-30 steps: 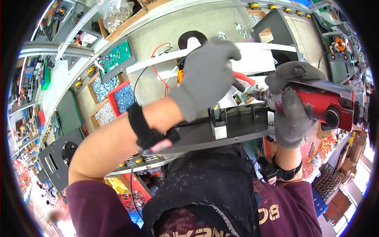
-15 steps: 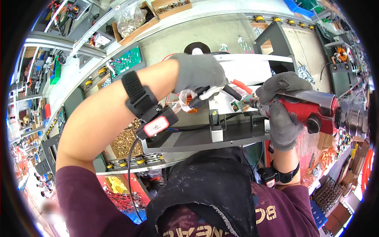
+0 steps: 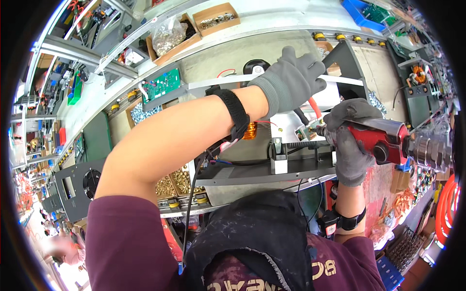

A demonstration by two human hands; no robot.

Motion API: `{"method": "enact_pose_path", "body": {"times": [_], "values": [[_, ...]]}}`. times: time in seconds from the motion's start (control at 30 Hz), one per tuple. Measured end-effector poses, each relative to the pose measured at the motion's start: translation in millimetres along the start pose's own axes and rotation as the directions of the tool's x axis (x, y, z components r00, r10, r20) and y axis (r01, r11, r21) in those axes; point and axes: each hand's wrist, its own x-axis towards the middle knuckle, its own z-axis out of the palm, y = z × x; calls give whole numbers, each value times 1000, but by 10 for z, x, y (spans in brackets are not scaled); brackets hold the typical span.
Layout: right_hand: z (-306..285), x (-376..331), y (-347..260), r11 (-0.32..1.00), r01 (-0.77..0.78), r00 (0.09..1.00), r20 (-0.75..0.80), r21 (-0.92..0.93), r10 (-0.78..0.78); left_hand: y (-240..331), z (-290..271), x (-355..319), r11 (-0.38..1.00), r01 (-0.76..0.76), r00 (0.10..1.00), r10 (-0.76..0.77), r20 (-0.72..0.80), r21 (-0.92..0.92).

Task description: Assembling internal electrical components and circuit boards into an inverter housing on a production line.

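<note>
My left hand (image 3: 293,80), in a grey glove, is open with fingers spread above the white inner panel of a metal machine housing (image 3: 252,178). Nothing is in its grasp. My right hand (image 3: 353,145), also gloved, is wrapped round a red power driver (image 3: 383,141) with a metal rear end. The driver's tip points left at a small terminal block (image 3: 306,132) inside the housing; whether it touches a screw there I cannot tell. Next to the block run a thick red cable (image 3: 315,107) and a black cable (image 3: 300,115). A copper coil (image 3: 250,131) shows partly behind my left forearm.
Left of the housing lies a green circuit board (image 3: 162,86). Brass fittings fill a box (image 3: 167,188) under my left arm. Cardboard boxes (image 3: 217,19) of small metal parts stand at the far side. A dark panel with a round fan (image 3: 91,183) is at the left.
My left hand has moved away from the black leads by the coil, up and to the right, and its fingers have spread. My right hand still holds the driver at the terminal block.
</note>
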Motion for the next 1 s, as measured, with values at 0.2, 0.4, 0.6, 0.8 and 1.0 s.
{"method": "enact_pose_path", "body": {"times": [0.2,0.4,0.6,0.8,1.0], "values": [[-70,97,-21,982,-190,977,-99,-2,189,119,216,203,997,41,989,-30,144,-72],[-208,160,114,981,-101,992,-92,-167,87,78,219,360,910,212,909,-50,415,-356],[-123,263,64,988,-98,988,-128,-116,83,81,214,365,863,270,922,-103,374,-428],[-66,231,61,999,-36,999,-32,0,36,59,243,303,821,343,893,-135,429,-456],[-58,234,105,985,114,993,28,126,-119,-2,192,213,833,251,901,-15,434,-494]]}}
